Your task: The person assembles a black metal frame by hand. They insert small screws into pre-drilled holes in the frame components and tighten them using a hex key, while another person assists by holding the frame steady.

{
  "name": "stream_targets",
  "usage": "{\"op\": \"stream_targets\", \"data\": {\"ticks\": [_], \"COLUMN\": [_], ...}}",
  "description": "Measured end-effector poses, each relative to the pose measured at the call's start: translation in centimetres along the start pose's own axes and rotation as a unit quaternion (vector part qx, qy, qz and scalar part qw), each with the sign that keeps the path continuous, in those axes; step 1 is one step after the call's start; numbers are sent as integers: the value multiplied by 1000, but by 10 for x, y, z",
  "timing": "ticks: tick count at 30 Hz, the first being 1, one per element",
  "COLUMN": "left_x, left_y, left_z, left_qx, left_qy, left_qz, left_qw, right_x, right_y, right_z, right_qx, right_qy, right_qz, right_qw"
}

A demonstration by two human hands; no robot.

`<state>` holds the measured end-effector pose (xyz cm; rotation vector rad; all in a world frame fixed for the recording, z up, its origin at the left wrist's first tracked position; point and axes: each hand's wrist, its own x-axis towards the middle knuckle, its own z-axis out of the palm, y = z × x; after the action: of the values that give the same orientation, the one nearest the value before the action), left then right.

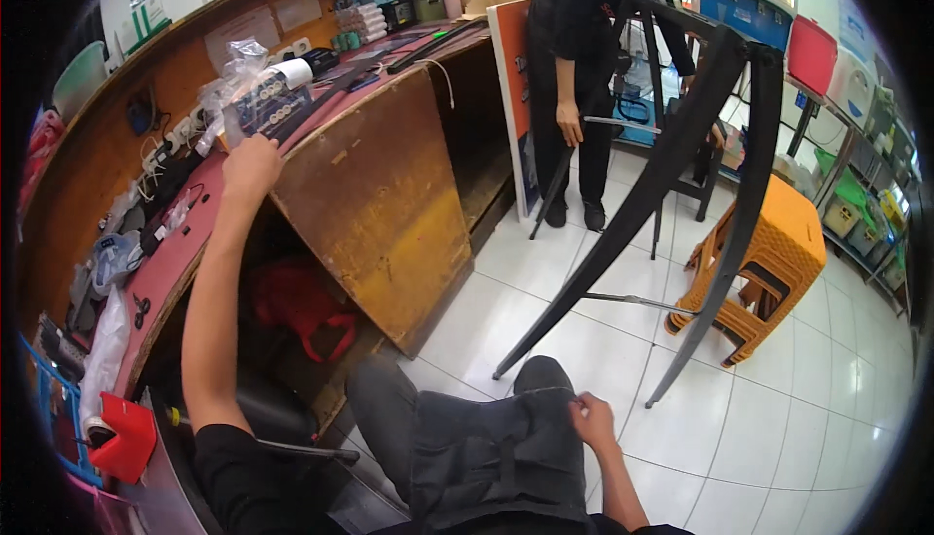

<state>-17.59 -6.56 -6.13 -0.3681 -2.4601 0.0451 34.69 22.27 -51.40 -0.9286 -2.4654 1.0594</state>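
Observation:
My left hand [253, 167] reaches out to the counter [219, 209], its fingers curled. Whatever they hold at the edge is hidden. Just beyond it lie a crumpled clear plastic bag [245, 63] and a dark box [261, 107] with round shapes on it. Across my lap lies a dark grey cloth piece [467, 438] with a strap-like band. At its right edge is my right hand [593, 422], fingers bent together; I cannot make out anything between them. A black frame [642, 195] with long splayed legs stands on the floor ahead of me.
A worn brown board [375, 195] leans against the counter. A red bag [311, 311] lies beneath. Beyond the frame, a person in black [584, 29] bends over, one hand near a grey bar. Stacked orange stools [769, 263] stand right; a red box [125, 436] sits near left.

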Motion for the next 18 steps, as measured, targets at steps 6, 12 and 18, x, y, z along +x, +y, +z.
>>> {"op": "stream_targets", "data": {"ticks": [6, 12, 18], "left_x": [-2, -36, -183], "left_y": [-3, -1, 61], "left_z": [-10, -17, -18], "left_qx": [-272, -560, -673], "left_qy": [-131, -231, -129], "left_qz": [-45, -178, -172], "left_qw": [952, 776, 708], "right_x": [27, 22, 33], "right_y": [-63, -80, -119], "right_z": [16, 49, 54], "right_qx": [96, 146, 239], "right_qy": [-77, -118, -147], "right_qz": [-75, -69, -34], "right_qw": [990, 980, 959]}}
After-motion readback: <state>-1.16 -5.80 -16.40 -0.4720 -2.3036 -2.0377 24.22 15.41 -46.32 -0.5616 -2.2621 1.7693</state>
